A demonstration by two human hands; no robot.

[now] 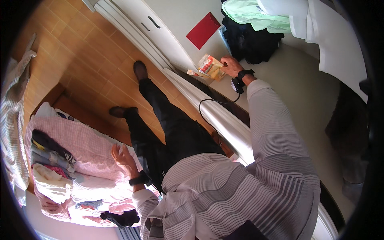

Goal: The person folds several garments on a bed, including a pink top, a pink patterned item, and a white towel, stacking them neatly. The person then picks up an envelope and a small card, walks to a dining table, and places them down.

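Note:
My right hand (231, 66) is at a small printed carton (211, 67) in white, orange and yellow, with its fingers closed on the carton's near edge. The carton is inside a white-walled wardrobe, close to the front edge of the wardrobe floor (295, 87). A smaller white and orange piece (192, 73) is beside it; whether it is a flap of the carton, I cannot tell. My left hand (123, 159) hangs in front of the bed, fingers apart and nothing in it. Both wrists wear black straps, and a cable runs from the right one.
A red envelope (204, 30) lies beyond the carton, beside a heap of black cloth (250, 40). Light green (249, 13) and white garments (333, 39) hang above. Folded clothes (52, 180) lie on the pink checked bed (87, 144). A white sliding-door track (135, 36) borders the tiled floor (99, 45).

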